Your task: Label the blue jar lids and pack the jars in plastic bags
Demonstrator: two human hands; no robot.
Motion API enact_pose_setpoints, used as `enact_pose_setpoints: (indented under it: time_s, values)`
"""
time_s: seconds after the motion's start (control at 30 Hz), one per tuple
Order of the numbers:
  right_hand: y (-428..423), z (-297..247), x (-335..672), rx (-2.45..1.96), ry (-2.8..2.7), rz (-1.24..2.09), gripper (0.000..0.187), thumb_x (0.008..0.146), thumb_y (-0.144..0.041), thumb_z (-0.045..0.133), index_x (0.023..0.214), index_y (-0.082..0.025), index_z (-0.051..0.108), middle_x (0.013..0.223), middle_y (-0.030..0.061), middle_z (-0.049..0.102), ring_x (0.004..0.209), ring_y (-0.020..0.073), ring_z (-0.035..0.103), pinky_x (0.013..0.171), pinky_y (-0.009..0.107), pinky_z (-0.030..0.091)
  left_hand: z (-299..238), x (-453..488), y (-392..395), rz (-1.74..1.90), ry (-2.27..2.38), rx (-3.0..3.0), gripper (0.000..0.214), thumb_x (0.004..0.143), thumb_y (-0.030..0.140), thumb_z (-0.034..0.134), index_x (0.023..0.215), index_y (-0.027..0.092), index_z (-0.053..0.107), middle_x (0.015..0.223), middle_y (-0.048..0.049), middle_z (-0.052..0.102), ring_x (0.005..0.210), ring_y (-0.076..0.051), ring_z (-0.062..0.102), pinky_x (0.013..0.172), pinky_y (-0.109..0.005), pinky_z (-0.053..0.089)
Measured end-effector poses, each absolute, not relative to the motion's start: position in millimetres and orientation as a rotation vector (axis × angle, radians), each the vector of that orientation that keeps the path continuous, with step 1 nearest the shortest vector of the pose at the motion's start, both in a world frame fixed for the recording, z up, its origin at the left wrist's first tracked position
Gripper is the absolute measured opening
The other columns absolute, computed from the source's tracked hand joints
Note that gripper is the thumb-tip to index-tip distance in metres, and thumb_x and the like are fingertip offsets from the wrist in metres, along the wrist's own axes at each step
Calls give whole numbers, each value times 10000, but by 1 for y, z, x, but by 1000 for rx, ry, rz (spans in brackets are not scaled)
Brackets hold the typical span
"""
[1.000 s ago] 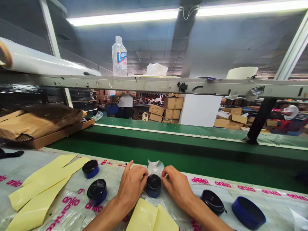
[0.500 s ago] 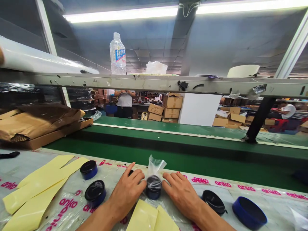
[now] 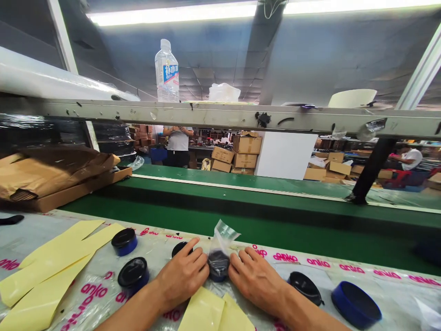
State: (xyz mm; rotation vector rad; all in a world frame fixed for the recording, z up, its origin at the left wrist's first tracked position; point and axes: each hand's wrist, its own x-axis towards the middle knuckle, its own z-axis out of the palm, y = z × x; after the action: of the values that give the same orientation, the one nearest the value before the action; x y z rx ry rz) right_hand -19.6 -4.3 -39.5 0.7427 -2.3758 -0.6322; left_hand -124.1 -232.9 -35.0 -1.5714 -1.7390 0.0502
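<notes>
In the middle of the work surface sits a small round black-and-blue container inside a clear plastic bag (image 3: 218, 264). The bag's loose end sticks up at the far side. My left hand (image 3: 186, 271) grips the bag on its left, fingers curled and index finger raised. On the opposite side my right hand (image 3: 255, 273) is closed at the bag, its fingertips hidden. Behind my left hand another round container (image 3: 179, 248) partly shows. Yellow paper strips (image 3: 203, 310) lie just below the bag.
Several black-and-blue round containers lie around: two at left (image 3: 124, 241), and a black one (image 3: 305, 288) and a blue one (image 3: 356, 304) at right. More yellow strips (image 3: 51, 266) lie left. Beyond runs a green belt (image 3: 193, 207), under a shelf bar (image 3: 206, 114) with a bottle (image 3: 167, 73).
The bag's loose end leans further right and stands more open. My hands stay beside it, and the left has shifted slightly, showing more of the container behind. The view tilts slightly.
</notes>
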Motion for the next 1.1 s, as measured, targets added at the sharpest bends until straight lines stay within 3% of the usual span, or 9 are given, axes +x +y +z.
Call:
enact_pose_setpoints:
  time_s: [0.23,0.4,0.57,0.7,0.87,1.1]
  values:
    - [0,-40,-20,884,-2298,-646,121,917,-120,521,863,-168,618,855,67,628,702,213,532,723,410,390,-42,-129,-232,67,-1685,-1611,243,915,93,495,711,187,587,738,-24,579,753,-188,532,1114,-479,349]
    - [-4,-42,-22,802,-2420,-643,71,887,-145,605,830,-183,585,794,44,613,694,216,540,686,389,375,-47,-130,-228,124,-1731,-1603,185,877,104,568,716,190,596,728,-20,586,758,-201,539,1105,-485,347]
    - [-6,-45,-21,599,-2474,-418,153,848,-175,682,815,-210,537,754,11,622,665,206,558,648,360,354,-46,-130,-227,148,-1739,-1608,179,870,110,588,712,194,587,728,-22,589,739,-200,534,1089,-486,358]
    - [-12,-49,-18,412,-2427,-289,153,853,-235,697,909,-193,561,779,23,644,693,224,594,652,364,352,-48,-130,-227,189,-1723,-1612,164,868,115,587,722,189,600,736,-30,604,753,-208,551,1088,-499,357]
    - [-13,-50,-16,508,-2367,-414,293,795,-81,627,1082,-119,581,857,62,679,693,222,592,655,371,344,-47,-131,-226,167,-1743,-1608,173,876,111,587,724,193,588,735,-20,601,747,-201,549,1085,-483,365]
    - [-17,-50,-20,538,-2346,-501,134,779,-102,637,840,-187,552,728,30,604,635,212,527,641,379,306,-44,-131,-225,153,-1737,-1623,189,880,103,582,716,198,573,716,-13,579,734,-197,532,1091,-472,355]
